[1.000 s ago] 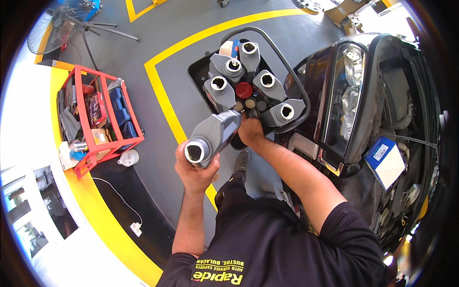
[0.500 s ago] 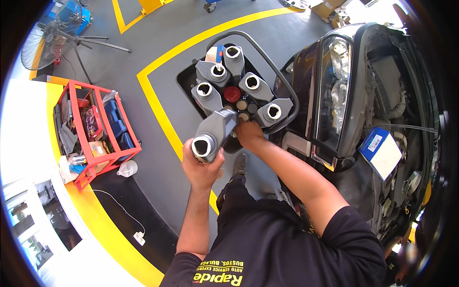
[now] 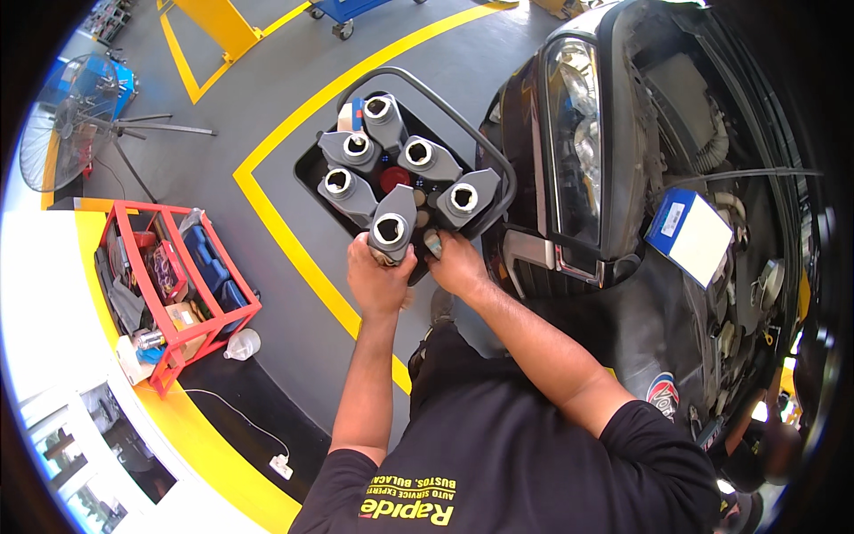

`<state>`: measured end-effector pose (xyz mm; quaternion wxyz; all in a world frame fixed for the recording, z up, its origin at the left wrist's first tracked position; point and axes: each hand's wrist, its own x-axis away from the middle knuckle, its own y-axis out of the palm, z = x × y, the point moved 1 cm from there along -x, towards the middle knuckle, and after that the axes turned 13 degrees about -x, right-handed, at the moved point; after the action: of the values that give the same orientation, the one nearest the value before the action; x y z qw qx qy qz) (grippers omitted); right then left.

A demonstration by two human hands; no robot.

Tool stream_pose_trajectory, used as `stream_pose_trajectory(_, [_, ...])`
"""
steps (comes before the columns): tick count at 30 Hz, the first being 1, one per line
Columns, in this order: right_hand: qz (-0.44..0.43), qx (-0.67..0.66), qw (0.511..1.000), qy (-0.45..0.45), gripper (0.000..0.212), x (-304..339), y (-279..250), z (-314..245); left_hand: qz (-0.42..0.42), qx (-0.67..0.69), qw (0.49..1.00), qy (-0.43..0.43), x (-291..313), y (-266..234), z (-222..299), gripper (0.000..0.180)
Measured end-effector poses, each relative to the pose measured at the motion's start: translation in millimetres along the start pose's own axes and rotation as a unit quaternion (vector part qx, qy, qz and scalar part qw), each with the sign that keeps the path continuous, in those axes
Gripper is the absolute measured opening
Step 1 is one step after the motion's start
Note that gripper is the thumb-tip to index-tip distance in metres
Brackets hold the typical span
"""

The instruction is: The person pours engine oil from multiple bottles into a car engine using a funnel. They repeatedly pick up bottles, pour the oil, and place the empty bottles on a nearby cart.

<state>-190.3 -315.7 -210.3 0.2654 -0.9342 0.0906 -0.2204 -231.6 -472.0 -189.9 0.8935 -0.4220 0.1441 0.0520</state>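
Note:
A black basket [image 3: 307,173] with a raised hoop handle holds several grey plastic oil bottles [image 3: 349,191], their caps off and their round mouths facing up. At the basket's near side my left hand [image 3: 378,280] is closed round another uncapped grey oil bottle [image 3: 405,203], which stands nearly upright. My right hand [image 3: 460,265] is beside it, its fingers closed on a small pale cylinder [image 3: 432,240] whose kind I cannot make out. Between the bottles sit a red round lid [image 3: 395,179] and several small dark and tan round tops. A blue-and-white box [image 3: 350,116] stands at the far left corner.
To the right is a dark vehicle with its headlight [image 3: 574,142] and open engine bay; a blue-and-white box [image 3: 689,236] lies on it. At left stand a red rack [image 3: 165,298] of supplies and a fan [image 3: 71,125]. Another person [image 3: 756,454] is at the lower right.
My left hand has brought its oil bottle down into line with the others at the basket's near side. My right hand has drawn back slightly, with the pale cylinder now showing. The view has shifted.

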Motion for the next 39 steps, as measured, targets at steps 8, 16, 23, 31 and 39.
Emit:
stream_pose_trajectory(8, [-0.005,-0.429,0.893,0.133,0.086,-6,23,19,-0.034,-0.006,0.999,-0.023,14,2,-17,0.062])
stream_pose_trajectory(16, [-0.131,-0.141,0.981,-0.021,0.061,80,-47,44,-0.009,-0.05,0.998,0.034,19,23,-26,0.068])
stream_pose_trajectory(23, [-0.022,-0.29,0.953,0.09,0.05,165,-149,80,-0.038,-0.097,0.995,-0.006,13,-4,3,0.062])
stream_pose_trajectory(31, [0.006,-0.423,0.902,0.083,0.046,207,-164,80,-0.068,-0.212,0.974,-0.029,7,9,35,0.064])
stream_pose_trajectory(39, [0.001,-0.4,0.915,0.049,0.044,227,-186,61,-0.057,-0.2,0.977,-0.051,11,17,0,0.083])
